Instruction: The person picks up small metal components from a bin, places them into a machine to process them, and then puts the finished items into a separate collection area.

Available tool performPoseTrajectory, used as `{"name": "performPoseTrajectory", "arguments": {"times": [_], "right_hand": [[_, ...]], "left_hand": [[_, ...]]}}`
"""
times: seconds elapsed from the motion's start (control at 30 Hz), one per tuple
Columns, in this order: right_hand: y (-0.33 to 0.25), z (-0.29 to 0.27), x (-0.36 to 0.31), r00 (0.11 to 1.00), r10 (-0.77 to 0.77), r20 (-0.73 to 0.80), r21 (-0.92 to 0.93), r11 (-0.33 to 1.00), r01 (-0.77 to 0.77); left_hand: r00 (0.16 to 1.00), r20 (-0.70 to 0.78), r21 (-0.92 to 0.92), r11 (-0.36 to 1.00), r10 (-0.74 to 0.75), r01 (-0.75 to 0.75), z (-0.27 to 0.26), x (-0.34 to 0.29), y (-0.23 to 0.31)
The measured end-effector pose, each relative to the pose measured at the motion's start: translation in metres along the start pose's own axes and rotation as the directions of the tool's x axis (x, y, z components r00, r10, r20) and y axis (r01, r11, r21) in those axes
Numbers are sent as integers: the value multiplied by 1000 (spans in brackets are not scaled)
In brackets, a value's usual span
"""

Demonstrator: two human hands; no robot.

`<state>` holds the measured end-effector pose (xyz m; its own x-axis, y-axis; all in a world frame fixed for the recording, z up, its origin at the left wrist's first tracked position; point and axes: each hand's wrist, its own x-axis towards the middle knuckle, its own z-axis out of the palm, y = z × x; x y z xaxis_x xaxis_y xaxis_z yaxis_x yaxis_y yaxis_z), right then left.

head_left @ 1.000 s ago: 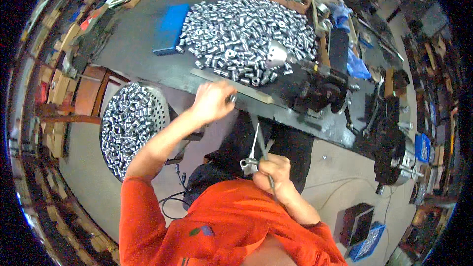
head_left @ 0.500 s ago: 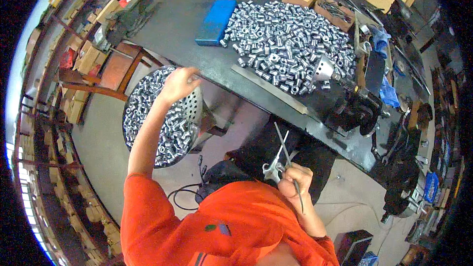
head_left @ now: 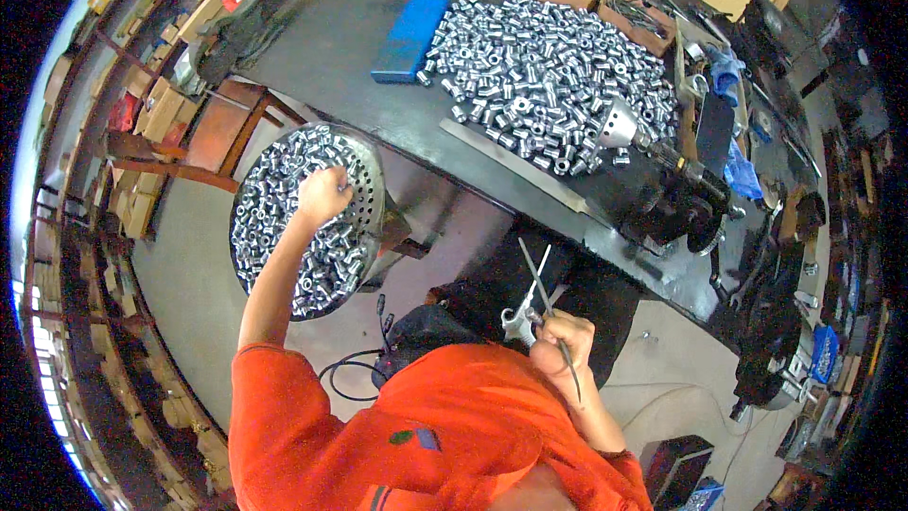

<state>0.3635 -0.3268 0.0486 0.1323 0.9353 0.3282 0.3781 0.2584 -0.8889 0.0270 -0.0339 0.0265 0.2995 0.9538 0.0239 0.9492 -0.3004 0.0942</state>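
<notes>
My left hand (head_left: 324, 195) is over the round pan (head_left: 375, 218) of short silvery metal sleeves (head_left: 326, 270), its fingers curled closed. Whether a sleeve is in them is hidden. The pan's perforated side shows just right of this hand. In front of my orange shirt, my right hand (head_left: 566, 341) is closed around a long thin dark rod (head_left: 535, 276), tilted, with one end jutting out below the fist. A silvery metal tool (head_left: 516, 324) with a slim bright shaft sticks out beside the rod, crossing it; its exact kind is unclear.
A large heap of similar sleeves (head_left: 539, 76) covers part of the dark workbench (head_left: 312, 57). Beside it lie a blue box (head_left: 410, 38) and a flat metal bar (head_left: 511, 166). A machine with a metal chuck (head_left: 619, 126) stands at the right. A wooden chair (head_left: 222, 132) is behind the pan.
My left hand has moved from the pan's far rim near the bench edge down over the sleeves, and its fingers have curled closed. My right hand keeps its grip, almost unmoved.
</notes>
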Motion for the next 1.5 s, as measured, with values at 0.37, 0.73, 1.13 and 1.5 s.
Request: {"name": "performPoseTrajectory", "arguments": {"times": [0.37, 0.73, 1.13, 1.5], "right_hand": [[-15, -4, 19, 992, -35, 123, 85, 996, 25], [0, -4, 22, 990, 106, 88, 91, 989, -114], [4, 1, 17, 975, 164, 152, -18, 986, -163], [6, 3, 12, 986, 140, 95, 38, 989, -144]], "left_hand": [[708, 362, -897, 21, 606, 441, -60, -70, 168], [604, 520, -738, -39, 604, 674, -34, -86, 199], [682, 197, -873, 443, 704, -205, -43, -89, 215], [655, 427, -901, 350, 623, 255, -36, -94, 216]]}}
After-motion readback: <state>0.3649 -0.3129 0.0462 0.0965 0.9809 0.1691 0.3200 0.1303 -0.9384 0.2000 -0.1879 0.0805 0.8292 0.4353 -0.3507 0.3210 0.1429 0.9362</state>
